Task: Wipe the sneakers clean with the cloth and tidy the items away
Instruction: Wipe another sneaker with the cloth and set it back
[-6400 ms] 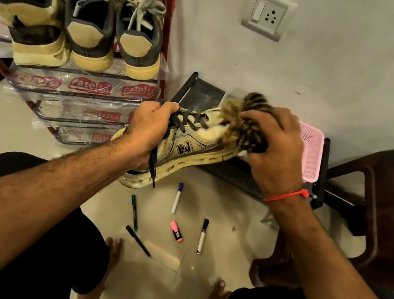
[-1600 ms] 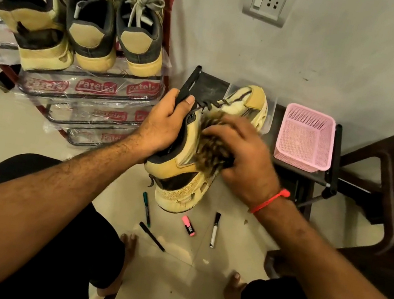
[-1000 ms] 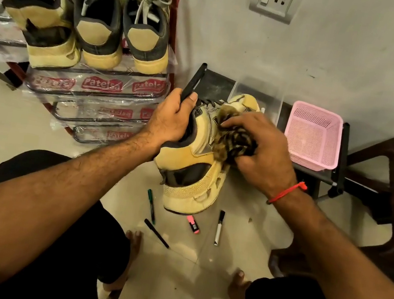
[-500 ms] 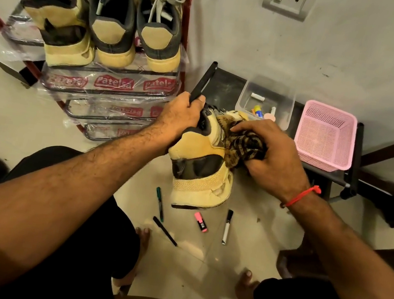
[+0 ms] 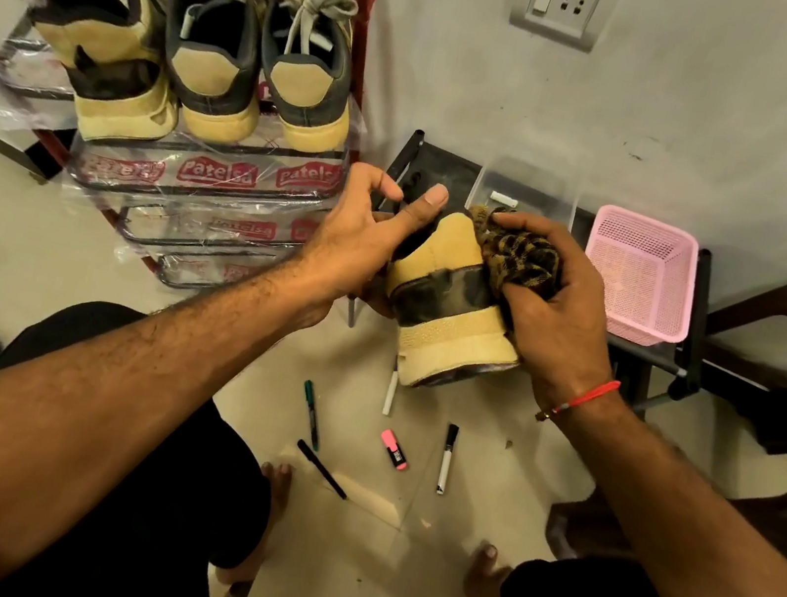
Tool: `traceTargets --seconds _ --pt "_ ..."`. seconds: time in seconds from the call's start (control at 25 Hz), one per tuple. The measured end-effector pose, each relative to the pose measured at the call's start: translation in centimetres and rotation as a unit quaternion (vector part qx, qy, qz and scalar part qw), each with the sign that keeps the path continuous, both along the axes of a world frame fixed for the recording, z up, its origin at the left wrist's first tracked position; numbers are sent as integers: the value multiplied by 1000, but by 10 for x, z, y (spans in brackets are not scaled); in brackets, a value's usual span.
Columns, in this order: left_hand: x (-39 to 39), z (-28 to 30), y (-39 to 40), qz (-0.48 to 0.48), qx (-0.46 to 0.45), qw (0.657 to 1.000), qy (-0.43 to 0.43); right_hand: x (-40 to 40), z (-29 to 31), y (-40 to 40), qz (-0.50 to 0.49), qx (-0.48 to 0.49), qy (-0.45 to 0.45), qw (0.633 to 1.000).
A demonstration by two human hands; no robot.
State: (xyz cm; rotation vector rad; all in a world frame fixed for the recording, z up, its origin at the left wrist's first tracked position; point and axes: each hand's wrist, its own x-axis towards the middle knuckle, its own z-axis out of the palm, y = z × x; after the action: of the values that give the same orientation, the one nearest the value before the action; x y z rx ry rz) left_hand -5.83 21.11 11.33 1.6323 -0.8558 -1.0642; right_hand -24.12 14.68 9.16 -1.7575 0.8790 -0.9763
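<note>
Fig.: Sneaker held heel-up above floor, w/ cloth.
L hand steadies it, fingers loose; R hand grips cloth against heel. Markers on floor below; pink basket beside, shoe rack left.

I've got the sneaker held up heel toward me, L hand cradling its left side w/ thumb across the collar, fingers loose. R hand grips the striped cloth against the heel's right side. Below on the floor: green pen, black pen, pink highlighter, marker. Pink basket to the right; three shoes on the rack.
</note>
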Motion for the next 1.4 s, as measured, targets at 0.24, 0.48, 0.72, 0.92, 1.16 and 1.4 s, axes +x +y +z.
traceTargets --seconds 0.24,0.48,0.72,0.92,1.16,1.4 --pt "1 -13 8 -257 -36 965 -35 -8 -2 -23 -102 52 -74 991" --pt "-4 -22 7 -314 -71 939 -119 -11 -3 -29 -108 57 -68 990" --pt "-1 -18 0 -234 -86 963 -100 -7 15 -20 -58 28 -32 997" --pt "8 -23 -1 -185 -32 972 -138 -8 39 15 174 -320 162 917" --pt "0 -23 -2 -186 -86 968 -144 -16 37 -19 56 -260 184 946" --pt "0 -31 -4 -164 -83 966 -182 -10 30 -1 157 -307 211 915"
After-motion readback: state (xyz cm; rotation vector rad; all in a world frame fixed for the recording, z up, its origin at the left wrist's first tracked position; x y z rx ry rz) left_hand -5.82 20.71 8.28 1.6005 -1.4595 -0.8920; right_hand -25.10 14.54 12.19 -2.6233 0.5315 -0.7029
